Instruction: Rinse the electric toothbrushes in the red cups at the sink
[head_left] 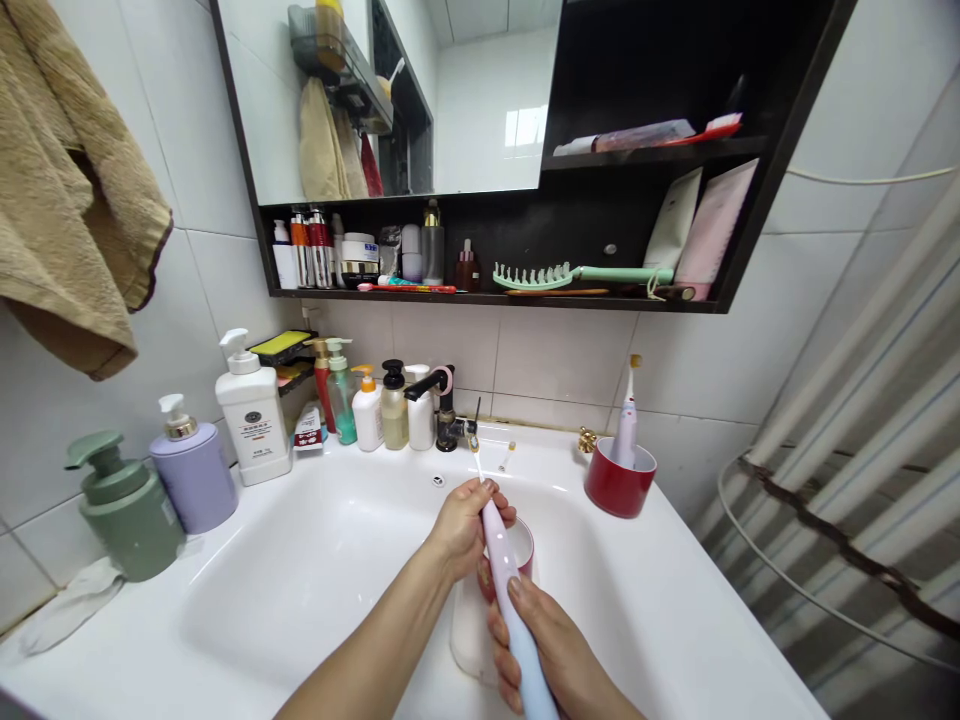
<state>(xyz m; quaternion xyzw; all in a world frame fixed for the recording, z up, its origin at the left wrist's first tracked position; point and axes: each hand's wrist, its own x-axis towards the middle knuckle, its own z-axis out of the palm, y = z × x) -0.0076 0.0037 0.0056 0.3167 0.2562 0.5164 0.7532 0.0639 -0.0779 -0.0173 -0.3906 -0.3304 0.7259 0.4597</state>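
Over the sink, my right hand (547,640) is wrapped round the pink-to-blue handle of an electric toothbrush (510,590). My left hand (466,525) pinches the same toothbrush at its neck, where the white brush head joins the handle. The bristle end points up and away from me, near the tap. Behind my hands, in the white basin (300,560), stands a red cup (523,545) with a white inside, partly hidden. A pale, translucent tray-like item (469,635) lies below it, mostly covered by my hands.
A black tap (446,410) rises at the back of the sink, with pump bottles (367,410) to its left. A red cup (621,488) holding another toothbrush (626,425) stands on the right rim. A small brush head (508,455) lies on the back ledge. A shelf cabinet (495,297) overhangs.
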